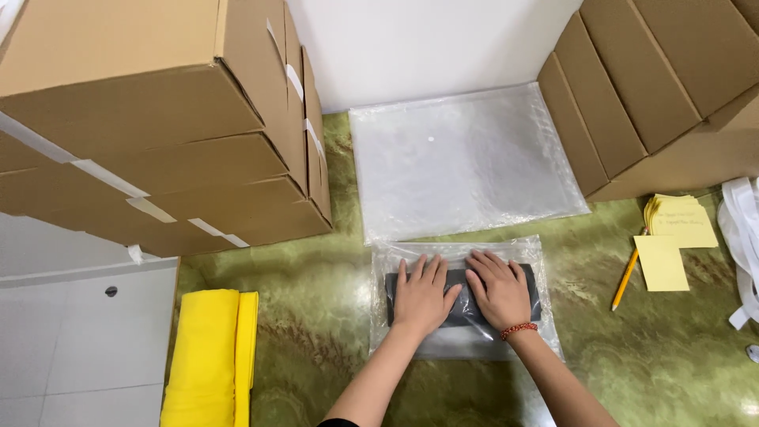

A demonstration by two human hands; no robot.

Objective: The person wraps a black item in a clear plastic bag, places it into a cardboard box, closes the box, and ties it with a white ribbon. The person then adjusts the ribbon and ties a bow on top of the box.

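Hands flat, fingers spread — left hand (pixel 422 294) and right hand (pixel 500 289) press side by side on a folded dark grey cloth in a clear plastic bag (pixel 462 296), gripping nothing, likely flattening it. Bag lies on the green marbled bench (pixel 316 316) — stack of clear plastic bags (pixel 462 162) just behind.

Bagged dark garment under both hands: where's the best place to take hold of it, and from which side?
Probably the near edge of the clear bag: an empty plastic margin shows there beyond the folded dark garment. Come from the near side, fingers pinching that flap. The left hand and right hand lie flat on top, so the middle is covered.
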